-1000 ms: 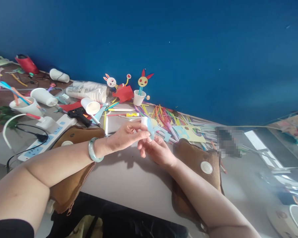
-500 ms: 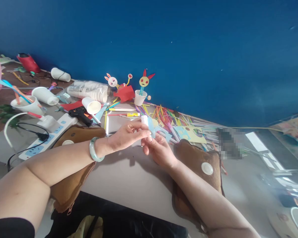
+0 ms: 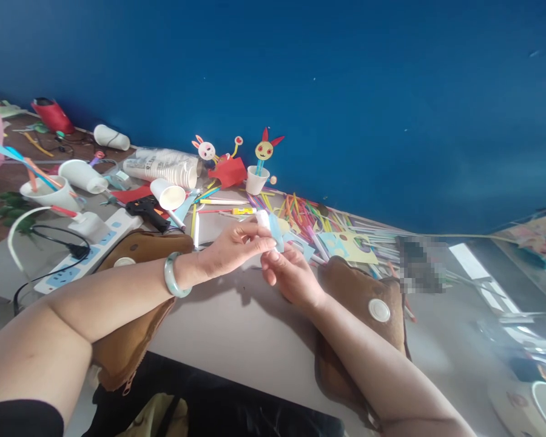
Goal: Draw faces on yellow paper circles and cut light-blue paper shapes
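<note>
Small white tube wrapped with a light-blue paper strip (image 3: 271, 227) — pinched between fingertips of left hand (image 3: 230, 249) and right hand (image 3: 291, 276), above the grey tabletop (image 3: 236, 328). Forearms rest on brown padded cushions (image 3: 359, 291) — heap of coloured drinking straws (image 3: 300, 212) just behind.

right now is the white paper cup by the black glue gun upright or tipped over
Tipped over. The white paper cup lies on its side just behind the black glue gun, its round open mouth facing the camera rather than upward.
</note>
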